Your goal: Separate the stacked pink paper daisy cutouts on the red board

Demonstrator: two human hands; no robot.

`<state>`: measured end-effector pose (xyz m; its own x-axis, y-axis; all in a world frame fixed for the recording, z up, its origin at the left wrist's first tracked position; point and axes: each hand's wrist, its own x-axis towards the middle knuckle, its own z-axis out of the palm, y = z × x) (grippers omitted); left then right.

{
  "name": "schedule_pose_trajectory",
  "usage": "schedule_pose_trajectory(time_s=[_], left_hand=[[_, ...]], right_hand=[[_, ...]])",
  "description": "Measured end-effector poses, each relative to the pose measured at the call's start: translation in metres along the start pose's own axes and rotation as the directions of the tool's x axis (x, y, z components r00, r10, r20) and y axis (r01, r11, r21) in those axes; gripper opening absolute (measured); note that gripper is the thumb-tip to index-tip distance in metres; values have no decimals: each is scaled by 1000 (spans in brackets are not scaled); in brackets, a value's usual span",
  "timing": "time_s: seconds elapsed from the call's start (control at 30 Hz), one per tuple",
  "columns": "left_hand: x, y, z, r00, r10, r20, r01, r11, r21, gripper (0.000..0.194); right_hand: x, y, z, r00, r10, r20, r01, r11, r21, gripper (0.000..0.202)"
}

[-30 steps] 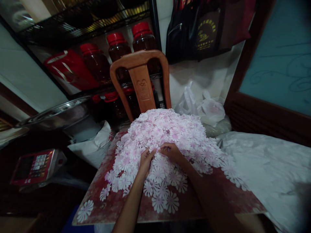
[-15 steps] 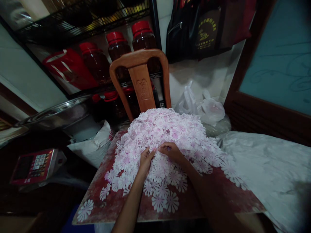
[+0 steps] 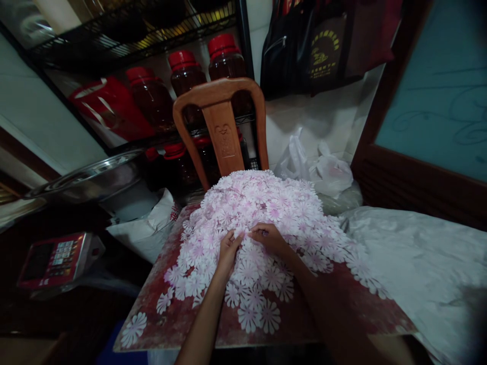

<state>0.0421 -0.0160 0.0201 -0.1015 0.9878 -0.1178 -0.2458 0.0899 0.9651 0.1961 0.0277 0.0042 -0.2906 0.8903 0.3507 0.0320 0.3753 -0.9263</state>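
A big heap of white and pale pink flower-shaped cutouts (image 3: pixel 274 210) covers much of a worn red board (image 3: pixel 224 332). Over the front of the heap, my left hand (image 3: pixel 229 247) is closed, thumb and fingertips pinching the edge of one flower cutout (image 3: pixel 241 232). My right hand (image 3: pixel 268 237) is beside it, fingers curled and pinched together at the same cutout's right side. Whatever small part lies between the right fingertips is too small to make out. Loose flowers (image 3: pixel 269 315) lie flat near the front edge, and a single one (image 3: pixel 133 329) rests at the left corner.
A carved wooden chair (image 3: pixel 224 132) stands behind the heap, before a rack of red-lidded jars (image 3: pixel 186 73). At right lies a large white sack (image 3: pixel 414 258); plastic bags (image 3: pixel 331 170) sit behind it. On the left are a red scale (image 3: pixel 57 258) and a metal basin (image 3: pixel 91 177).
The right fingertips have moved very slightly away from the left ones. Otherwise the hands and the heap look the same; the view has shifted a little.
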Motion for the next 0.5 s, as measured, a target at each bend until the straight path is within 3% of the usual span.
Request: schedule_pose_trajectory(time_s=[0.23,0.5], left_hand=[[-1,0,0,999,-1,34,1,1000,5,48],[-1,0,0,999,16,31,-17,1000,6,43]], right_hand=[[-1,1,1,1000,11,11,-11,1000,19,36],[0,5,0,1000,8,7,-8,1000,4,29]])
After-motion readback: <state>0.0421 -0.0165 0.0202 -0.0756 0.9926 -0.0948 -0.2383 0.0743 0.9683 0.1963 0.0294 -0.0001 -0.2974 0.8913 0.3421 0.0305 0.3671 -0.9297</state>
